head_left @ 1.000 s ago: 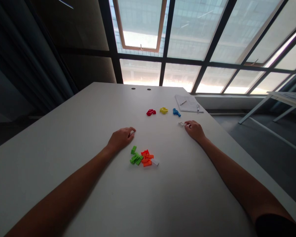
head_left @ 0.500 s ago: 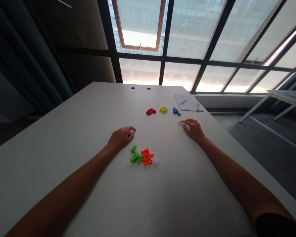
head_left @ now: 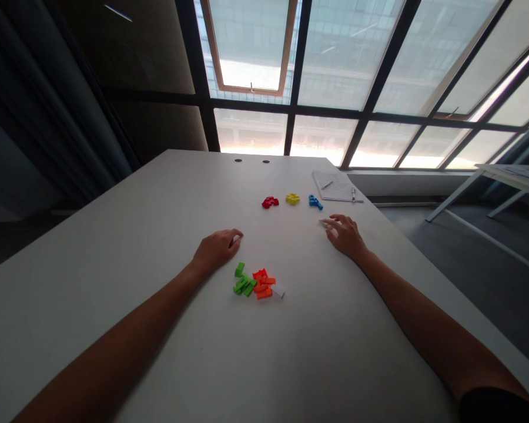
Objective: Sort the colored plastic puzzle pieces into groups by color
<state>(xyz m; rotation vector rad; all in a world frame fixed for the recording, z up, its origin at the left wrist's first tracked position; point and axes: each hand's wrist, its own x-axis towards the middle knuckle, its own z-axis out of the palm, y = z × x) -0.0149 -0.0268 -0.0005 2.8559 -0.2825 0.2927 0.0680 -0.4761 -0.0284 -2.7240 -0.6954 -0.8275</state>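
Holding a small white piece (head_left: 236, 239) between thumb and finger of the curled left hand (head_left: 218, 247), near blocky, plastic-looking green pieces (head_left: 245, 285) and orange pieces (head_left: 263, 284) on the smooth white table (head_left: 229, 352). Right hand (head_left: 345, 237) half spread at pale pieces (head_left: 323, 222), near knobbly blue pieces (head_left: 315, 202); cannot tell whether gripping.

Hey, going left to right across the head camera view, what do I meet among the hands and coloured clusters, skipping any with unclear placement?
Left hand, green cluster, red cluster, yellow cluster, blue cluster, right hand.
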